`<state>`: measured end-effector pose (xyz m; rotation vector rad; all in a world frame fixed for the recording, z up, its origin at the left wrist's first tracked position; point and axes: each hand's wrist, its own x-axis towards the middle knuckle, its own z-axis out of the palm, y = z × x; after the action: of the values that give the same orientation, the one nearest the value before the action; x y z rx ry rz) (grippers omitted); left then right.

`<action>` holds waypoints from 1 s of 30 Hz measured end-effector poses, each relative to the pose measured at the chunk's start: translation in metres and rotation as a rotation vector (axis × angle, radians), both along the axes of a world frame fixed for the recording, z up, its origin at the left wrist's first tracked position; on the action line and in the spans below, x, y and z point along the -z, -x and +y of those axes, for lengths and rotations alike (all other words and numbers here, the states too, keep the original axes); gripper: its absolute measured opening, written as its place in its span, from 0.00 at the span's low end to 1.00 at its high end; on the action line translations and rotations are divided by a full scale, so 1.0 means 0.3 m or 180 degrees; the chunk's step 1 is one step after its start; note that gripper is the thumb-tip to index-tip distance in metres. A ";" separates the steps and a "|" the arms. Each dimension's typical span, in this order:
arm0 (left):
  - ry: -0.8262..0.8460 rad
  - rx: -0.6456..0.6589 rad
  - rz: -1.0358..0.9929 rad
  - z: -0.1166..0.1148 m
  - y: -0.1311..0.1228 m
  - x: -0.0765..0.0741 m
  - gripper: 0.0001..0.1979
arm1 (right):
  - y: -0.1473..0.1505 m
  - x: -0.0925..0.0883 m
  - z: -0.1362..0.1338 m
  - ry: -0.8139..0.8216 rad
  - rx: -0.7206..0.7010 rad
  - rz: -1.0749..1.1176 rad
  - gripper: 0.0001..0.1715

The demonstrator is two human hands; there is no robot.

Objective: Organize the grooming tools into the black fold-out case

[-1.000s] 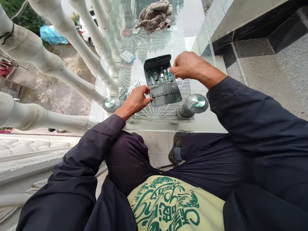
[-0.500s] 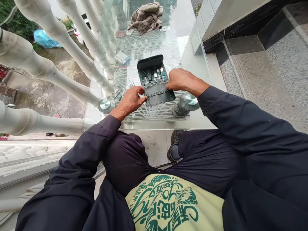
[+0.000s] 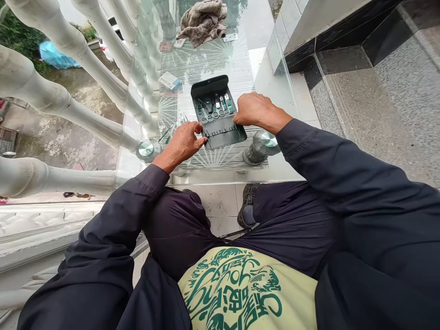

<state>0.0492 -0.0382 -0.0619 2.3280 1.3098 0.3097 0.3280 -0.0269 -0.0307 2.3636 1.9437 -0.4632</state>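
On the clear glass bench (image 3: 213, 59), an open black rectangular case (image 3: 220, 123) lies between my left grip (image 3: 182, 143) and my right grip (image 3: 256, 110). The left, thumb and forefinger narrowly parted, is at the case's near left edge; whether it pinches anything, I cannot tell. The right curls at the right edge, fingertips hidden, so its hold I cannot tell. Silver-handled scissors (image 3: 213, 115) lie inside.

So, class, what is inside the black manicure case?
Visible: scissors, nail clippers and slim tools. Whatever the right hand covers at the right edge of the manicure case cannot be seen.
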 end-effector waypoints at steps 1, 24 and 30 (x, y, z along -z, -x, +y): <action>-0.0008 0.0013 -0.0001 0.001 0.000 0.001 0.10 | -0.001 0.005 0.006 0.0000 0.0018 0.0002 0.26; -0.0066 0.0086 0.0006 0.007 0.006 0.015 0.10 | -0.047 -0.063 0.015 0.0407 0.0445 0.0672 0.14; -0.0036 0.0085 0.0052 0.010 0.004 0.012 0.10 | -0.079 -0.056 0.014 0.0409 0.0292 0.0589 0.18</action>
<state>0.0480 -0.0351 -0.0656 2.3602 1.2868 0.2910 0.3517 -0.0226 -0.0138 2.4119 1.8162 -0.8140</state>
